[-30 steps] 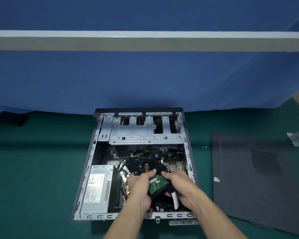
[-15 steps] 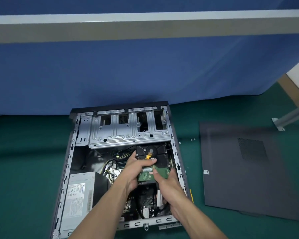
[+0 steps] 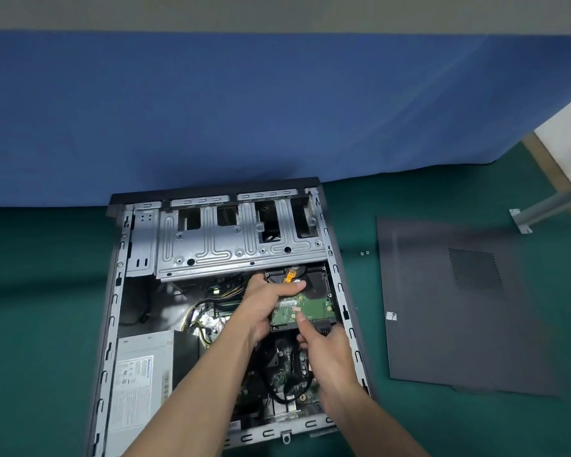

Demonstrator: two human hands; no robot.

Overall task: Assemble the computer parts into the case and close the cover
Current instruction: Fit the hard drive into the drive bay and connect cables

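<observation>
Green desk (image 3: 47, 291) carries an open grey metal case (image 3: 112, 308). Inside, a black hard drive with green board (image 3: 310, 308) points lengthwise under the silver drive cage (image 3: 238, 245). The left hand (image 3: 267, 305) has its fingers wrapped round the drive's side, and the right hand (image 3: 327, 354) seemingly pinches a black plug (image 3: 325, 328) at the drive's near end.

Backdrop: blue cloth screen (image 3: 277, 110) ran full width at the back, w/ soft folds.
Above: grey band (image 3: 277, 11) along the screen's top edge.
Surface: dark green mat (image 3: 40, 291), matte, spread L to R.
Far R: white wall (image 3: 567, 143) w/ tan strip (image 3: 557, 168) at its foot.
Hardware: grey metal bar (image 3: 554, 203) slanted in from R, its bracket (image 3: 519, 221) on the mat.
Light: even; faint shadow low on the cloth.
</observation>
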